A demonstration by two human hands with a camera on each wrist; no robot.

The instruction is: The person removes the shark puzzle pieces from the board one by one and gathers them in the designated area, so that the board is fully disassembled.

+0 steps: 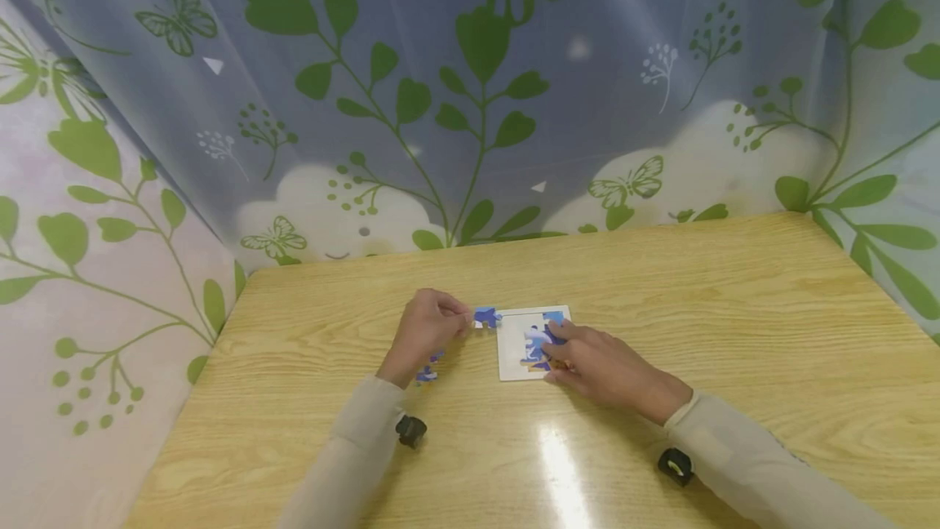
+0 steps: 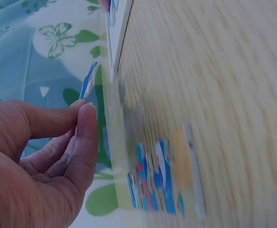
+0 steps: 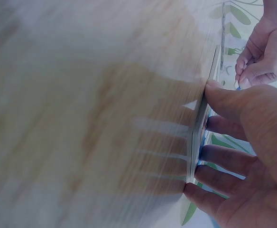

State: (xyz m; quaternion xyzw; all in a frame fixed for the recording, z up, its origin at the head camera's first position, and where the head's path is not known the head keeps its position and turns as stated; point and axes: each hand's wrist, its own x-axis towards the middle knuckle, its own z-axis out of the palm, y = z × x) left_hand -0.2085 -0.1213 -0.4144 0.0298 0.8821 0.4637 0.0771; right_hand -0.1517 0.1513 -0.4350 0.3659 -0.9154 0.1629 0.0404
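Between thumb and index finger, my left hand [image 1: 429, 323] pinches a blue jigsaw puzzle piece [image 1: 485, 317], edge-on in the left wrist view [image 2: 87, 80]. The piece hangs by the upper left corner of a white puzzle tray [image 1: 512, 359]. Joined blue, white and orange pieces [image 1: 538, 344] occupy the tray's right part; its left part shows bare white. My right hand [image 1: 605, 366] rests on the tray's right side, its fairly straight fingers on the pieces and its thumb at the near edge. That hand partly hides the pieces.
Several loose puzzle pieces [image 2: 162, 175] lie on the wooden table [image 1: 294, 431] left of the tray, partly behind my left wrist in the head view. A leaf-patterned curtain [image 1: 411, 104] hangs along the table's far and left edges.
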